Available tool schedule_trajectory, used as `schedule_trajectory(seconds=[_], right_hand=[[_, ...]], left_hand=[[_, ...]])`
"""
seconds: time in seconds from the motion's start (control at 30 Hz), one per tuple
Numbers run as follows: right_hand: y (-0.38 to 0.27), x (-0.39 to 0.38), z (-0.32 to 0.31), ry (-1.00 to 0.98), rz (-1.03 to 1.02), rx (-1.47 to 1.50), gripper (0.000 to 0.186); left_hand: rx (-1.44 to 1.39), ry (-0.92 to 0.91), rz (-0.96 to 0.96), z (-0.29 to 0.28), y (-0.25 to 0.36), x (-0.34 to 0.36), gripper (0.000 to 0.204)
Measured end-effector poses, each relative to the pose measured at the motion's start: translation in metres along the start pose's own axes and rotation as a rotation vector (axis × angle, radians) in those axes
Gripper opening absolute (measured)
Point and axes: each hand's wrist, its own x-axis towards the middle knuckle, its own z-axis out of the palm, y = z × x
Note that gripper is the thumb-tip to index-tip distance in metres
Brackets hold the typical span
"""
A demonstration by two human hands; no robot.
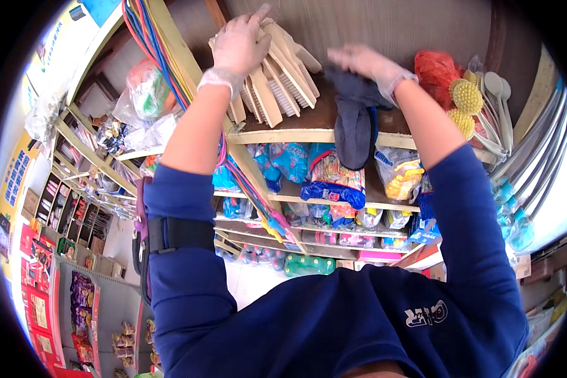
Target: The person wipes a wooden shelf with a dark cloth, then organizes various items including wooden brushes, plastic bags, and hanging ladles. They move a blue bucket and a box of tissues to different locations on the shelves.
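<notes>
My left hand [239,44], in a clear glove, grips the top of a stack of pale wooden brushes [277,85] lying tilted on the upper shelf, its index finger pointing up. To the right of them my gloved right hand [362,63] has its slightly blurred fingers stretched out, just over a dark grey cloth [353,132]. The cloth drapes down over the shelf's front edge; where it meets my palm is hidden. A red plastic bag [433,75], yellow round-headed scrubbers [465,94] and pale long-handled brushes [504,107] lie beside my right hand.
Lower shelves [274,196] hold bagged goods. A wooden post [170,44] with hanging coloured cords [142,31] stands at my left, near plastic bags [145,94]. Grey hoses [542,157] hang at the right rim. Store racks [91,302] with packets stand lower left.
</notes>
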Motion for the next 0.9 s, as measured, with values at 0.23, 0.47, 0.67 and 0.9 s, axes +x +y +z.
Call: schedule_trajectory(seconds=[0.23,0.47,0.67,0.9], right_hand=[[0.028,-0.072,0.008,-0.270,-0.073,-0.461,0.068],[0.042,-0.058,0.016,-0.025,-0.316,-0.391,0.035],[-0.018,0.000,0.001,0.609,-0.328,-0.202,0.043],[-0.022,0.002,0.064,0.366,-0.366,-0.290,0.034]], left_hand=[[0.003,0.057,0.353,0.005,0.044,-0.058,0.045],[-0.062,-0.073,0.342,0.009,0.049,-0.076,0.038],[-0.169,0.122,0.190,0.000,0.039,-0.066,0.032],[-0.080,0.101,-0.189,-0.018,0.025,0.000,0.041]])
